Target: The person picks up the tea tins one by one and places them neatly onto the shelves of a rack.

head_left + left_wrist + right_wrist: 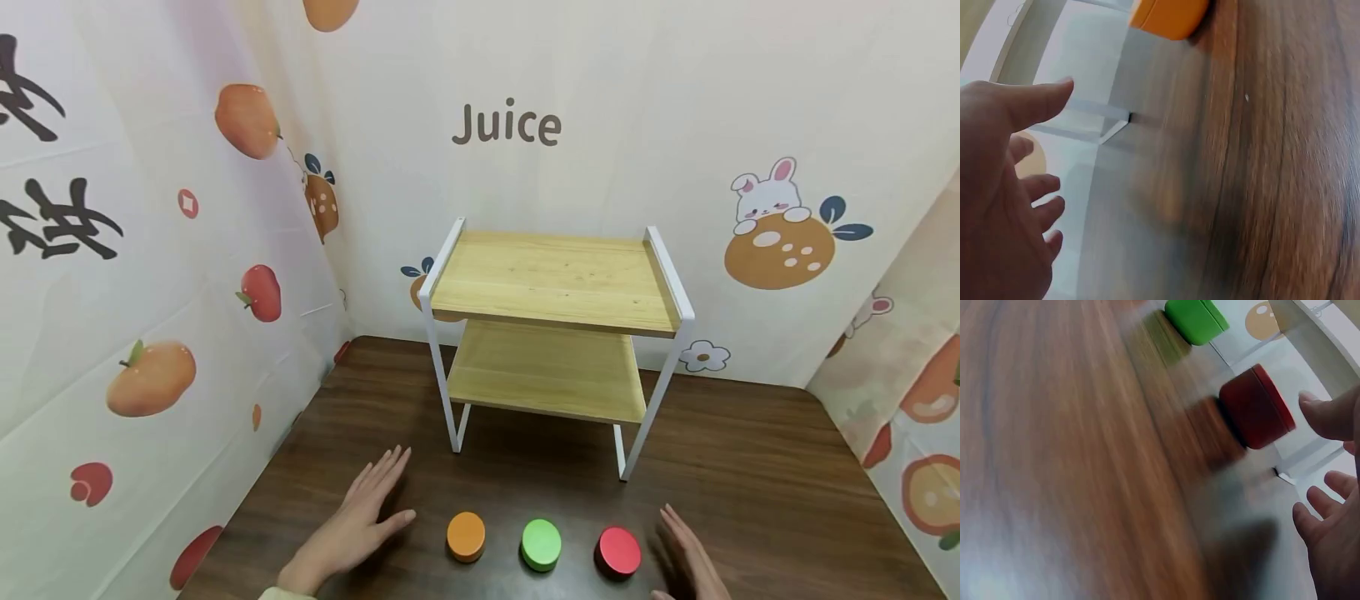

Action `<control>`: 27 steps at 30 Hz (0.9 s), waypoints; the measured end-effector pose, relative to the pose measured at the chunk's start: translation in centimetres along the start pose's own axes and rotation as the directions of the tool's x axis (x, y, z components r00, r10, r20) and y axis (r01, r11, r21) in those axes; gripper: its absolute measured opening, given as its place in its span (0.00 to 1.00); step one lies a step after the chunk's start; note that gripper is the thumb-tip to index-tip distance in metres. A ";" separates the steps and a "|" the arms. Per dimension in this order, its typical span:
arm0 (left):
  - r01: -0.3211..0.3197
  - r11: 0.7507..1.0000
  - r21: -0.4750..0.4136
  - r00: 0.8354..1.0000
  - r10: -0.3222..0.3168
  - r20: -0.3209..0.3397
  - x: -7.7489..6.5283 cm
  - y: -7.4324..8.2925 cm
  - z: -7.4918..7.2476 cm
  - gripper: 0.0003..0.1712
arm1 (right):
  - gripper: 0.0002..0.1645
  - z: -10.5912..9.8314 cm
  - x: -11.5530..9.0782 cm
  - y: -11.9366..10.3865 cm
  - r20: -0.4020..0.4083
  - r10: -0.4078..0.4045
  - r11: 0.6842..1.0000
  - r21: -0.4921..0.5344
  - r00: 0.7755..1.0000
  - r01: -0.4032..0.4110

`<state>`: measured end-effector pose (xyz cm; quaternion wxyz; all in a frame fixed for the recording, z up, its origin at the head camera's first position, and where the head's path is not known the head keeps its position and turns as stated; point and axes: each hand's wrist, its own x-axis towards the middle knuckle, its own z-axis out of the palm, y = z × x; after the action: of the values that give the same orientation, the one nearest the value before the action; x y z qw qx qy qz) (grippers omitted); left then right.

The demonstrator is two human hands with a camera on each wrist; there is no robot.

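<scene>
Three small round tins stand in a row on the dark wooden table: an orange tin (466, 537), a green tin (541, 545) and a red tin (618, 552). My left hand (358, 523) is left of the orange tin, fingers extended and apart from it. To the right of the red tin, my right hand (692, 557) has its fingers extended and holds nothing; part of it is cut off by the frame's lower edge. The right wrist view shows the red tin (1256, 407) close to the thumb, and the green tin (1197, 321) beyond.
A two-tier shelf (555, 279) with light wooden boards and white metal legs stands on the table (757, 500) behind the tins. Printed cloth walls (600, 167) with fruit drawings enclose the table at the back and both sides.
</scene>
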<state>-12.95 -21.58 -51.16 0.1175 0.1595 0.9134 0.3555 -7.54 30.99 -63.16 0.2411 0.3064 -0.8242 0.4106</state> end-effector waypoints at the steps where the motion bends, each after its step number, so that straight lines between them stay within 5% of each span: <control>1: 0.005 1.000 -0.008 1.000 -0.005 0.000 0.3 0.1 0.0 0.50 | 0.70 0.1 0.5 -0.6 -0.003 -0.006 1.000 0.029 1.000 0.006; 4: 0.014 0.998 -0.063 1.000 -0.014 -0.007 1.2 0.1 0.2 0.51 | 0.66 0.6 1.9 -3.1 -0.001 0.103 0.986 0.131 0.995 -0.102; 9: -0.006 0.965 -0.264 0.993 -0.025 -0.115 3.4 -0.1 1.3 0.46 | 0.61 1.8 3.1 -5.9 -0.001 0.329 0.920 0.226 0.944 -0.320; 18: -0.200 0.805 -0.559 0.947 0.012 -0.321 7.5 0.6 3.2 0.35 | 0.61 3.5 3.2 -5.8 -0.035 0.257 0.925 0.297 0.966 -0.236; 27: -0.295 0.745 -0.598 0.905 0.017 -0.426 9.2 3.1 3.9 0.33 | 0.57 4.0 2.7 -4.4 -0.008 0.093 0.926 0.368 0.996 -0.084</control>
<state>-19.56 -13.59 -52.74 -0.0513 0.1115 0.7200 0.6831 -6.87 24.76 -61.26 0.1711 0.3034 -0.7430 0.5715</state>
